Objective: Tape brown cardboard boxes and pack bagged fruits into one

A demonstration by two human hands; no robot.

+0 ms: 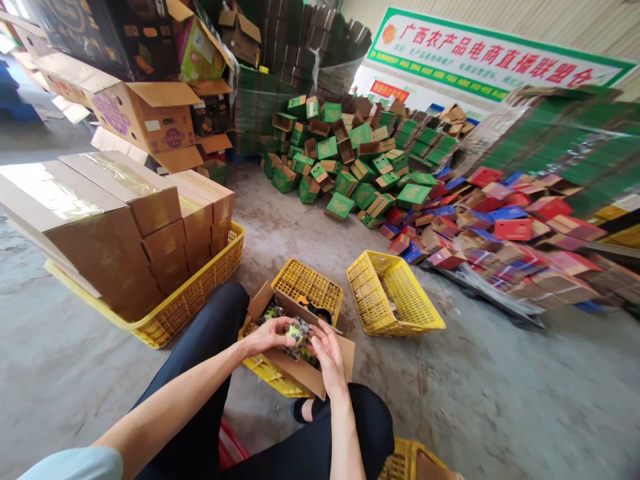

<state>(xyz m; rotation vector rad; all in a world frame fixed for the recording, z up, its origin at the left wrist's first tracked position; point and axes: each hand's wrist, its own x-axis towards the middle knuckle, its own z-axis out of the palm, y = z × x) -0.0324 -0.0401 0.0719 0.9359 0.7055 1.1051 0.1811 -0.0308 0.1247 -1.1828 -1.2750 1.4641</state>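
Observation:
Between my two hands is a green fruit in clear plastic wrap (pixel 296 333), held just above an open cardboard box (pixel 346 353). My left hand (pixel 267 336) grips the wrapped fruit from the left, thumb and fingers closed on it. From the right, the bent fingers of my right hand (pixel 327 350) close on the wrap. More wrapped green fruit (pixel 271 312) lies in the box, partly hidden by my hands. The box rests on a yellow plastic crate (pixel 275 379) between my knees. Just behind it is a black and orange tool (pixel 315 309), perhaps a tape dispenser.
At left, a yellow crate (pixel 193 308) holds several taped cartons (pixel 95 227). Another yellow crate (pixel 400 293) stands to the right, and part of one (pixel 407 460) shows beside my right knee. Green boxes (pixel 340 205) and red and blue boxes (pixel 513 229) lie heaped beyond.

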